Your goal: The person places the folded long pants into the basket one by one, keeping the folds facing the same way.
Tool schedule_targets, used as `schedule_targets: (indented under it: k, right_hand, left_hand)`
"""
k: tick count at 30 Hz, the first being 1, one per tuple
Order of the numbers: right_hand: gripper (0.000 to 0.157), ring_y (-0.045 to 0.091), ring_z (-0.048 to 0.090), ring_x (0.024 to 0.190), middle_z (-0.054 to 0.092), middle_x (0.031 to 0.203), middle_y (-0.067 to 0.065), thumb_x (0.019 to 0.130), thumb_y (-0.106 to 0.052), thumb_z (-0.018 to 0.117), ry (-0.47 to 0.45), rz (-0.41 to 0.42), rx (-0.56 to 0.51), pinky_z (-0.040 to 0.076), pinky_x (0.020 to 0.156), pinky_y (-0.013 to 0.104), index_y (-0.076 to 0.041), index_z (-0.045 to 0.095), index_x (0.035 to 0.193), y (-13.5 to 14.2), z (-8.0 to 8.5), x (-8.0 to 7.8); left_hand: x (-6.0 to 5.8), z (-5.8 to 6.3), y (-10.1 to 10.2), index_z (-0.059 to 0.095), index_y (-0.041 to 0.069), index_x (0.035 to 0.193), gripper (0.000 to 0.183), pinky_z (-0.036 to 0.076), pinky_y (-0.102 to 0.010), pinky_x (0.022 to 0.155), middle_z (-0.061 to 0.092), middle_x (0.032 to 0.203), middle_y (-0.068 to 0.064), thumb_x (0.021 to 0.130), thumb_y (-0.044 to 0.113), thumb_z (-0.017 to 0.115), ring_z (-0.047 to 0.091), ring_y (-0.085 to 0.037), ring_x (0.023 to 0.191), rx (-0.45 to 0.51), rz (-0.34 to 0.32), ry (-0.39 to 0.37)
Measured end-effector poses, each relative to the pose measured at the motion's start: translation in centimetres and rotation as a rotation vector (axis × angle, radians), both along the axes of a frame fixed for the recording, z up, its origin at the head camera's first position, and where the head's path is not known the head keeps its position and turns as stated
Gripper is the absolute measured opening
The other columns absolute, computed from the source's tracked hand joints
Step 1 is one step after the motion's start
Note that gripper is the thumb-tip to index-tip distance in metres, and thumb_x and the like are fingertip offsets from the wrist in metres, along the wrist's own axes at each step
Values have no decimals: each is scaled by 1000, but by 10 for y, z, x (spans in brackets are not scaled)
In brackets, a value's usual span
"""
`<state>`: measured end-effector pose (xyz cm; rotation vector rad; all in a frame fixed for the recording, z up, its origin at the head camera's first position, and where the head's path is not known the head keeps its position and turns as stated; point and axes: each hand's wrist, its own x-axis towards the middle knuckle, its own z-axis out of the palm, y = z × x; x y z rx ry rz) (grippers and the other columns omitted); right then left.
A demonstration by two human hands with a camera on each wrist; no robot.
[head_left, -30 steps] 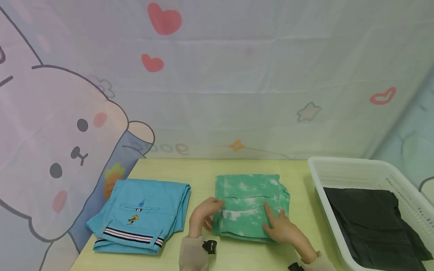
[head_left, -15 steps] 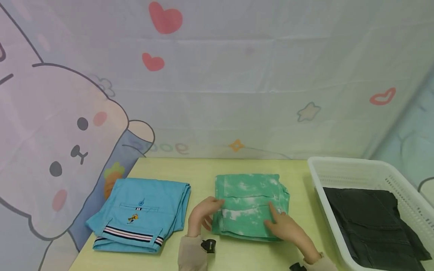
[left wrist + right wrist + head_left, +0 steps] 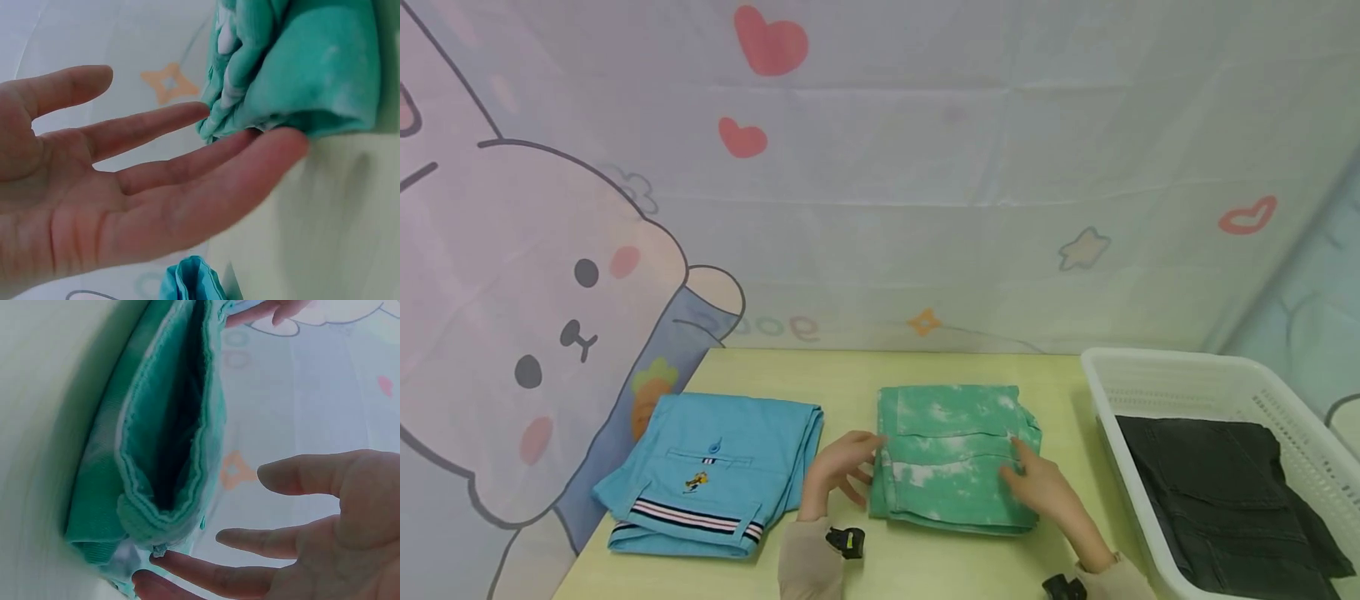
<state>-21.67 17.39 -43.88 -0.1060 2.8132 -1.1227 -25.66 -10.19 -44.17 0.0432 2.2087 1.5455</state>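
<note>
A folded green garment with white tie-dye patches (image 3: pixel 951 492) lies on the table between both hands. At its left edge is my left hand (image 3: pixel 842 461), fingers extended and spread, the tips right at the fabric. In the left wrist view those fingers (image 3: pixel 169 219) reach toward a rolled side of the garment (image 3: pixel 325 69). My right hand (image 3: pixel 1047 490) is over the garment's right edge with the index finger pointing forward. The right wrist view shows an open fold of green cloth (image 3: pixel 162 437) and the fingers (image 3: pixel 237 581) loosely straight beside it.
Folded light-blue trousers (image 3: pixel 737 475) with a striped waistband lie on the left of the yellow table (image 3: pixel 850 371). A white plastic basket (image 3: pixel 1172 358) holding folded black garments (image 3: pixel 1217 475) stands at the right. Behind the table hangs a printed cloth backdrop (image 3: pixel 925 167).
My left hand has shifted slightly left to the green garment's edge. My right hand has slid right across the cloth toward its right edge. The garment has stayed in place.
</note>
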Motion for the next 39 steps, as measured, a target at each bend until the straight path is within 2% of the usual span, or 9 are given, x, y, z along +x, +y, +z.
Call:
schedule_targets:
  k: [2,4,6,11,14,19,27,34,39]
  right_hand:
    - [56,22,51,54,56,102,35,90,-15,44,7,-4,1,40,48,30,13,25,134,2,0,-3]
    - [55,35,59,76,52,110,38,91,-17,43,8,-4,-4,46,55,34,12,26,134,5,2,-6]
    - [55,42,55,94,44,119,39,91,-18,43,-9,-3,-31,48,61,38,12,25,134,9,5,-9]
    - [59,48,44,106,27,133,38,94,-25,40,-155,-32,-203,49,71,47,5,17,139,20,7,-16]
    - [60,52,28,121,17,139,35,94,-27,38,-205,-61,-302,43,84,57,3,13,140,24,6,-19]
    - [58,52,26,122,14,141,32,94,-25,37,-215,-147,-394,39,90,58,1,12,140,26,0,-19]
    - [58,55,30,118,15,140,31,94,-25,37,-228,-216,-483,47,80,45,-2,13,141,31,-10,-21]
    - [68,57,21,122,4,143,33,91,-25,38,-258,-250,-558,42,87,53,-3,0,143,32,-7,-23]
    - [73,58,16,123,-4,142,34,90,-25,38,-283,-238,-585,33,93,63,-3,-9,142,32,-7,-23]
  left_hand:
    - [-1,-1,-2,33,-4,133,56,53,-48,58,43,121,-33,93,35,43,56,-45,94,19,9,11]
    - [-2,-1,-3,32,-4,133,56,53,-47,59,42,123,-34,93,34,42,55,-46,95,34,28,18]
    - [-3,-1,-4,30,-4,134,57,54,-46,59,41,123,-34,93,34,41,55,-47,95,48,47,23]
    - [-5,-2,-6,29,-4,134,58,54,-46,60,40,124,-34,93,35,42,58,-44,91,65,48,25]
    - [-6,-2,-6,29,-4,134,57,54,-46,62,40,125,-34,94,35,41,59,-42,89,80,31,27]
    - [-8,-4,-8,31,-5,133,55,54,-45,65,40,125,-35,94,33,39,59,-43,92,125,50,48]
    - [-9,-6,-10,28,-5,134,54,54,-44,69,37,129,-35,95,30,39,52,-46,104,190,113,94]
    - [-11,-6,-8,27,-4,135,54,53,-47,72,36,129,-36,95,29,39,51,-48,105,240,165,92]
    - [-9,-5,-7,25,-4,135,56,53,-47,69,37,128,-36,94,31,41,50,-49,106,239,176,70]
